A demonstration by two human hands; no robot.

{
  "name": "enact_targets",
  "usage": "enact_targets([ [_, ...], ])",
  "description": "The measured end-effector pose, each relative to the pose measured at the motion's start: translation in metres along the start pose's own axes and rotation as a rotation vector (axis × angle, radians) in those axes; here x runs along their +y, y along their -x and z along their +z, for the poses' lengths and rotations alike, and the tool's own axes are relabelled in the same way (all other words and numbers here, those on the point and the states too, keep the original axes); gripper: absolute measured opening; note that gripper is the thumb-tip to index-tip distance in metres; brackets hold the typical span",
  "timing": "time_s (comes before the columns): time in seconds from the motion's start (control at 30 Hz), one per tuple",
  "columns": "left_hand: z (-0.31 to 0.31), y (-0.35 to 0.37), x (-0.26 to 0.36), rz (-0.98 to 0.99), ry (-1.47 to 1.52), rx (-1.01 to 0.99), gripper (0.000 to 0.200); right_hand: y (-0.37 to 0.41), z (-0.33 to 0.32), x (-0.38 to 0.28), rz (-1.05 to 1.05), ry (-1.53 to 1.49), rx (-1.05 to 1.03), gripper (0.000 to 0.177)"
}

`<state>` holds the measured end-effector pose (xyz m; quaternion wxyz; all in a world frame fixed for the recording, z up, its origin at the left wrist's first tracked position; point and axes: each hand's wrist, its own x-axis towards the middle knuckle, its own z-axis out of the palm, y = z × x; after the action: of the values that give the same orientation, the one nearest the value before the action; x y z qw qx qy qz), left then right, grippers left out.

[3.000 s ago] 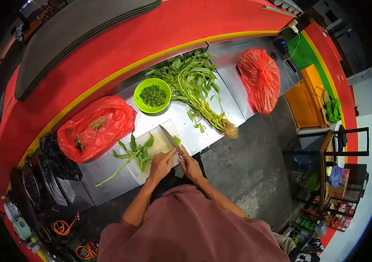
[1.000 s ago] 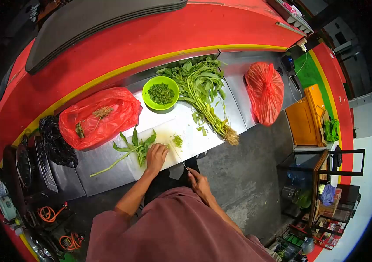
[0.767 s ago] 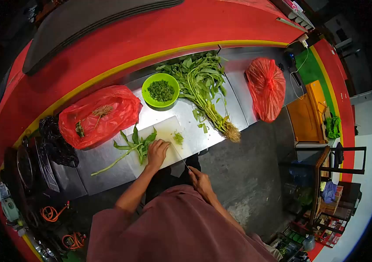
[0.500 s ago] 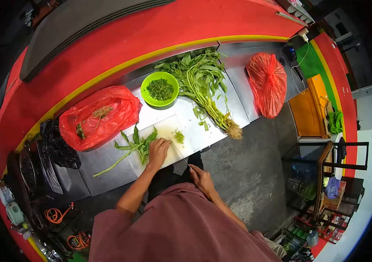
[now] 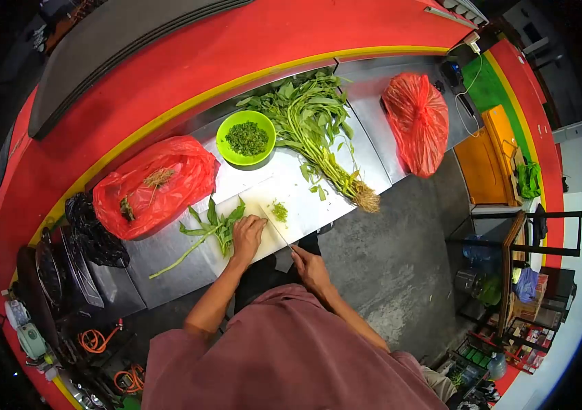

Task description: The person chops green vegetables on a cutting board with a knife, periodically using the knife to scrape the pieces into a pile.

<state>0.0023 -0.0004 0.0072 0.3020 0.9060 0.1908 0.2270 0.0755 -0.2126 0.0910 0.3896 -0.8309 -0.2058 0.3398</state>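
On a pale cutting board (image 5: 258, 199), my left hand (image 5: 247, 238) is closed over a bunch of leafy greens (image 5: 219, 229). Leaves and one long stem stick out to its left. My right hand (image 5: 311, 268) grips the handle of a knife (image 5: 279, 234), whose thin blade crosses the board close to my left fingertips. Just beyond the blade lies a small heap of chopped greens (image 5: 279, 211). The cut ends under my left fingers are too small to make out.
Behind the board stands a lime-green bowl (image 5: 222, 142) of chopped greens. Right of it lies a big rooted bunch of greens (image 5: 322, 154). An open red plastic bag (image 5: 188, 164) sits left, a tied red bag (image 5: 415, 123) far right. The steel counter's (image 5: 168, 290) front edge is near me.
My right hand and the knife handle have moved slightly up and toward the board. My left hand stays on the greens. The whole view has shifted a little.
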Motion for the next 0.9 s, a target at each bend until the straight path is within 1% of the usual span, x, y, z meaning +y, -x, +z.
enact_targets([
  [0.03, 0.000, 0.000, 0.000, -0.005, 0.000, 0.006, 0.010, -0.001, -0.002, -0.006, 0.039, -0.003, -0.016, 0.037],
  [0.13, 0.002, 0.001, -0.001, -0.020, -0.010, -0.015, 0.011, 0.002, -0.011, -0.019, 0.052, 0.009, -0.034, 0.037],
  [0.27, 0.003, 0.002, -0.001, -0.001, 0.005, 0.026, 0.010, 0.007, -0.004, -0.002, 0.012, -0.001, -0.013, 0.036],
  [0.33, 0.003, 0.001, -0.001, -0.007, 0.008, 0.016, 0.010, 0.007, 0.004, 0.011, -0.069, 0.007, 0.025, 0.036],
  [0.37, 0.002, 0.001, -0.001, -0.008, 0.005, 0.014, 0.010, 0.003, 0.009, 0.017, -0.067, 0.004, 0.023, 0.036],
  [0.43, 0.000, 0.000, 0.000, 0.003, 0.012, 0.005, 0.010, -0.004, 0.018, 0.023, -0.204, -0.019, 0.091, 0.036],
  [0.47, 0.000, -0.001, 0.001, 0.005, 0.011, 0.004, 0.010, -0.008, 0.021, 0.027, -0.203, -0.020, 0.093, 0.036],
  [0.53, -0.001, 0.000, 0.000, -0.011, 0.019, -0.030, 0.011, -0.021, 0.021, 0.019, -0.173, -0.019, 0.026, 0.036],
  [0.57, -0.002, 0.000, 0.000, -0.004, 0.017, -0.033, 0.011, -0.032, 0.030, 0.029, -0.282, 0.004, 0.098, 0.036],
  [0.6, -0.003, -0.001, 0.002, -0.017, 0.024, -0.033, 0.011, -0.035, 0.028, 0.022, -0.283, -0.001, 0.105, 0.036],
  [0.67, -0.003, -0.002, 0.003, -0.021, 0.030, -0.034, 0.011, -0.036, 0.016, -0.004, -0.067, -0.013, -0.034, 0.036],
  [0.7, -0.002, -0.001, 0.003, -0.023, 0.028, -0.021, 0.011, -0.033, 0.012, -0.008, -0.038, -0.017, -0.046, 0.036],
  [0.73, -0.001, 0.000, 0.003, -0.026, 0.026, -0.007, 0.011, -0.032, 0.015, 0.000, -0.038, -0.020, -0.040, 0.036],
  [0.8, 0.000, 0.000, 0.003, -0.028, 0.036, 0.002, 0.011, -0.029, 0.020, 0.010, -0.151, -0.006, 0.037, 0.037],
  [0.83, 0.000, 0.000, 0.004, -0.042, 0.039, -0.012, 0.011, -0.023, 0.018, 0.011, -0.071, -0.065, -0.008, 0.037],
  [0.9, -0.001, 0.000, 0.003, -0.050, 0.036, -0.032, 0.011, -0.018, 0.021, 0.015, -0.105, -0.082, 0.010, 0.037],
])
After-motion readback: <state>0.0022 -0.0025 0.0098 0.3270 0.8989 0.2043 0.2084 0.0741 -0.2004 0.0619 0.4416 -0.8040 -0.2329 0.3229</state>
